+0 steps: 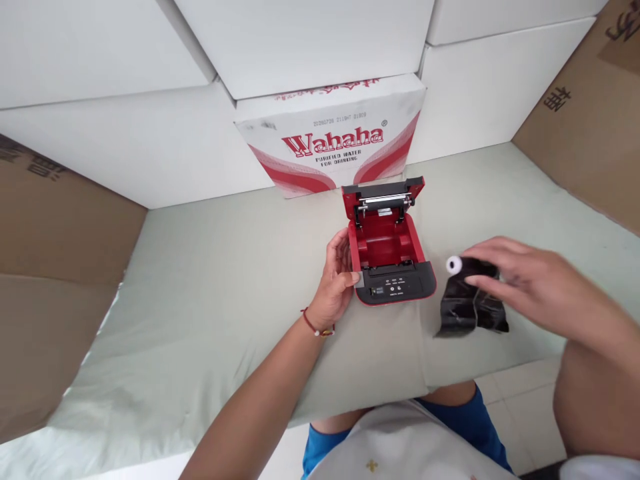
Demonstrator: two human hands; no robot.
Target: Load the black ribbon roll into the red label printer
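A: Where is the red printer (395, 291)?

B: Right of centre on the worktop (225, 300), between its near edge and the Wahaha box (337, 143) at the far edge. At least, it looks like a small printer: button panel (395, 285) toward the near edge, roller under the lid (385, 189).

A: Left hand (336, 287)?

B: Steadying it. Fingers along the left side, thumb on the panel's left corner.

A: Right hand (520, 273)?

B: Fingers closed round a white-ended roll (457, 267) — held toward the worktop's right edge, near the printer but apart from it. A crumpled black sheet (457, 307) hangs below. Cannot tell whether that is a wrapper coming with the roll, or whether it touches the cloth.

A: Progress?

B: Done: lid up, bay (383, 250) exposed, roll in hand. Not done: no roll sits in the bay, and the lid is not down. The sheet has yet to be separated from the roll, if it is a wrapper.

A: Estimate?

B: Early stage, in my judgement — opened, not loaded.
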